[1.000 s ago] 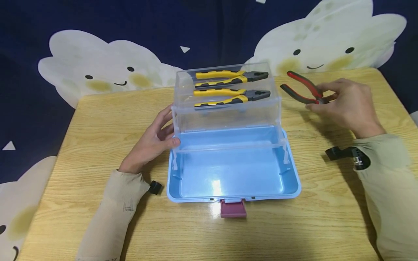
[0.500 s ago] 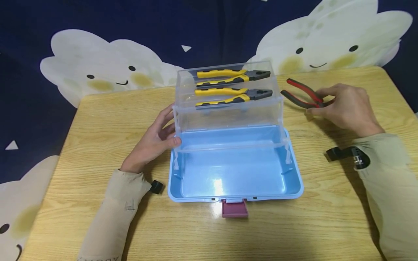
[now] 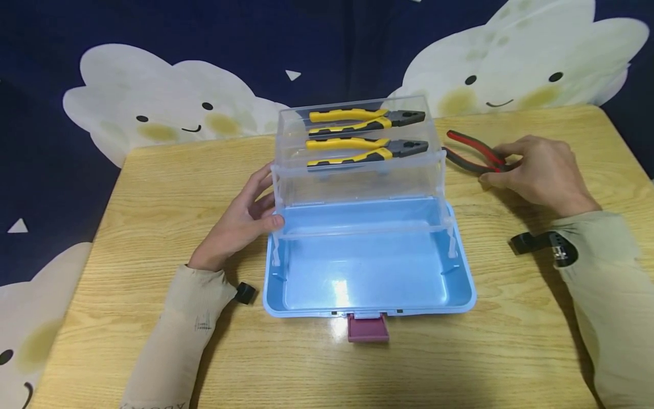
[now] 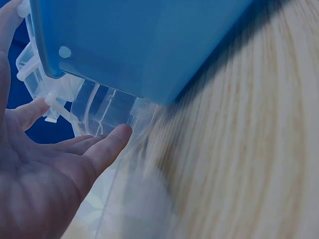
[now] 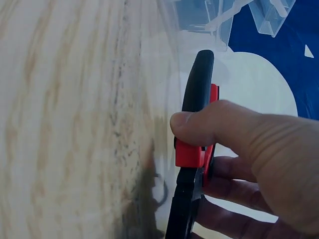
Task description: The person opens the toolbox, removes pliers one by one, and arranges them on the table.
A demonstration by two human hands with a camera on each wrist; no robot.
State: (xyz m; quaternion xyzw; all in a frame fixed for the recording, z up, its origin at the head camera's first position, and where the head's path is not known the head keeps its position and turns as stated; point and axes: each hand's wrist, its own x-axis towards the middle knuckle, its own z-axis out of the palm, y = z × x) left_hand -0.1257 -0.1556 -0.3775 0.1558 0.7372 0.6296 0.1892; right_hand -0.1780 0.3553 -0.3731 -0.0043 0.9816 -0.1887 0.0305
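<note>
In the head view my right hand [image 3: 544,173] grips red-and-black pliers [image 3: 477,150] near the pivot, their spread handles pointing left toward the toolbox. The right wrist view shows the thumb pressing the pliers [image 5: 192,149] from one side, fingers behind them. A blue toolbox [image 3: 365,272] stands open, with clear stepped trays [image 3: 357,187] raised above its rear. Two yellow-and-black pliers [image 3: 365,150] lie in the upper trays, jaws to the right. My left hand [image 3: 237,221] rests against the toolbox's left side, thumb at its rim. Its fingers [image 4: 107,147] are extended beside the trays in the left wrist view.
A wooden table [image 3: 327,369] lies under everything. From the toolbox's front edge hangs a maroon latch [image 3: 368,328]. Behind the table is a dark blue cloth [image 3: 327,51] with printed white clouds.
My right hand has lowered toward the table with the red-and-black pliers, which now sit closer to the trays' right end. My left hand stays against the toolbox.
</note>
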